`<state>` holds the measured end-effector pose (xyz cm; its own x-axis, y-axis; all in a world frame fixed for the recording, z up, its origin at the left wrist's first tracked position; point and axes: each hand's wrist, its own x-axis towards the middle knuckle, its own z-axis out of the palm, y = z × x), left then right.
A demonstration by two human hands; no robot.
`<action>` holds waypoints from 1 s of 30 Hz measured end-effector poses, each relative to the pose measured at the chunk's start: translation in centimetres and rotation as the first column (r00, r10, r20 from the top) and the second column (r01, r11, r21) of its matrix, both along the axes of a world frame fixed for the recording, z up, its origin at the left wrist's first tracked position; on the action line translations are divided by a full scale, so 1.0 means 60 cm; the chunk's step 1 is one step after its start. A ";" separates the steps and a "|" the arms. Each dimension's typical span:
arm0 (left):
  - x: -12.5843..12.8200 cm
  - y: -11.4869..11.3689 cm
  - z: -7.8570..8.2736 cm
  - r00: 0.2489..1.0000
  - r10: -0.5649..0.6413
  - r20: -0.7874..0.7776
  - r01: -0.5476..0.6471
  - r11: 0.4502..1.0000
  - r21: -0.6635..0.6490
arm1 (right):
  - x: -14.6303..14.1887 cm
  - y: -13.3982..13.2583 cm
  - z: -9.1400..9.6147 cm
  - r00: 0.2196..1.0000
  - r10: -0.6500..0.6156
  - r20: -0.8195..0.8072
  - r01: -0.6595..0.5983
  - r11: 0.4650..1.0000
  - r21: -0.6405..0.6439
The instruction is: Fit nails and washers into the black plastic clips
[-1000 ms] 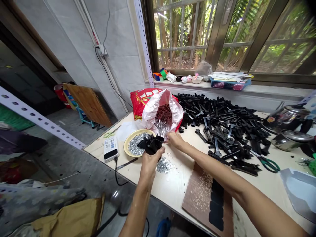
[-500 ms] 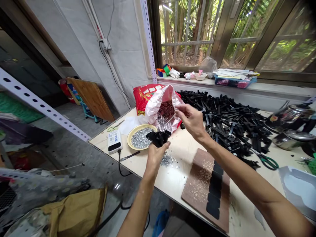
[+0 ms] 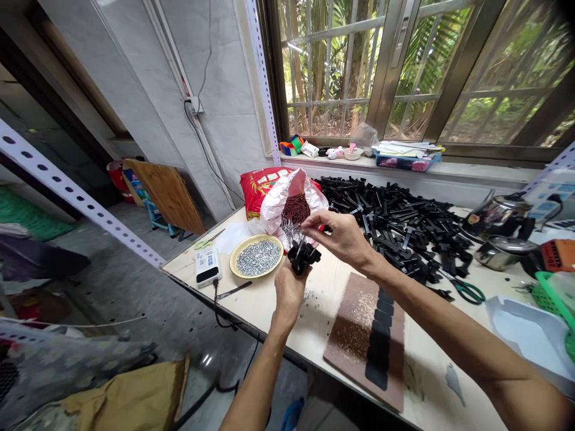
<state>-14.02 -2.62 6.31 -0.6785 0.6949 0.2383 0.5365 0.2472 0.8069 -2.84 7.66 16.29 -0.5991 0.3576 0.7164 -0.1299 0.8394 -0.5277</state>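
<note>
In my left hand [image 3: 290,293] is a bunch of black plastic parts [image 3: 304,256], gripped from below with their ends upward. My right hand [image 3: 344,236] is just above and to the right of the bunch, thumb and fingers pinched on what looks like a thin screw, its shaft partly lost against the bag. Behind both hands, an open red and white bag [image 3: 272,203] lies on its side, with long reddish-brown and silver screws [image 3: 295,208] in its mouth. To the left is a yellow dish [image 3: 234,270] full of small silver metal pieces [image 3: 258,257].
A large heap of black parts [image 3: 395,209] covers the table's back right. A brown board [image 3: 341,335] with black pads lies in front. Around are scissors [image 3: 467,290], a white device with a cable [image 3: 207,266], a kettle [image 3: 503,212] and a white tray [image 3: 521,329].
My left hand has shifted right and tilted the black parts more upright. My right hand has come down from the bag's mouth to the bunch. The view has turned slightly right.
</note>
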 end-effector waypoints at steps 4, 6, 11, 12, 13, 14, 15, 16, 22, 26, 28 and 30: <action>0.014 0.000 0.003 0.996 -0.071 0.054 0.071 0.997 -0.004 | 0.008 -0.001 0.004 0.999 -0.033 0.035 0.031 0.998 0.058; 0.022 0.001 0.005 0.992 -0.103 0.072 0.100 0.994 0.039 | 0.013 -0.008 0.008 0.997 -0.027 0.069 0.022 0.996 0.081; 0.025 0.004 0.012 0.960 -0.190 0.207 0.163 0.976 0.145 | 0.038 -0.015 0.023 0.993 0.078 0.085 -0.089 0.987 0.131; 0.024 0.004 0.014 0.946 -0.206 0.250 0.170 0.972 0.159 | 0.047 -0.011 0.020 0.997 0.063 0.044 -0.067 0.993 0.100; 0.022 0.003 0.016 0.932 -0.221 0.286 0.176 0.969 0.176 | 0.056 -0.006 0.014 1.000 0.025 0.003 -0.025 0.999 0.040; 0.021 0.002 0.017 0.921 -0.232 0.312 0.178 0.965 0.194 | 0.065 0.000 0.002 0.999 -0.028 -0.020 0.027 0.999 -0.039; 0.021 0.002 0.019 0.912 -0.242 0.331 0.178 0.961 0.213 | 0.073 0.004 -0.014 0.997 -0.079 -0.010 0.077 0.989 -0.123; 0.022 0.002 0.019 0.904 -0.252 0.346 0.176 0.956 0.236 | 0.079 0.007 -0.033 0.994 -0.104 0.033 0.109 0.974 -0.200; 0.054 0.014 0.014 0.815 -0.400 0.420 0.296 0.910 0.291 | 0.065 -0.025 -0.146 0.968 0.210 0.138 -0.083 0.786 -0.613; 0.067 0.024 0.006 0.766 -0.494 0.411 0.426 0.869 0.251 | 0.042 -0.029 -0.173 0.992 0.114 -0.057 -0.108 0.513 -0.852; 0.067 0.029 -0.002 0.742 -0.511 0.435 0.436 0.860 0.265 | 0.037 -0.021 -0.181 0.992 0.069 -0.103 -0.123 0.424 -0.897; 0.065 0.035 -0.012 0.711 -0.489 0.505 0.397 0.872 0.285 | 0.037 -0.016 -0.190 0.991 0.060 -0.121 -0.134 0.410 -0.902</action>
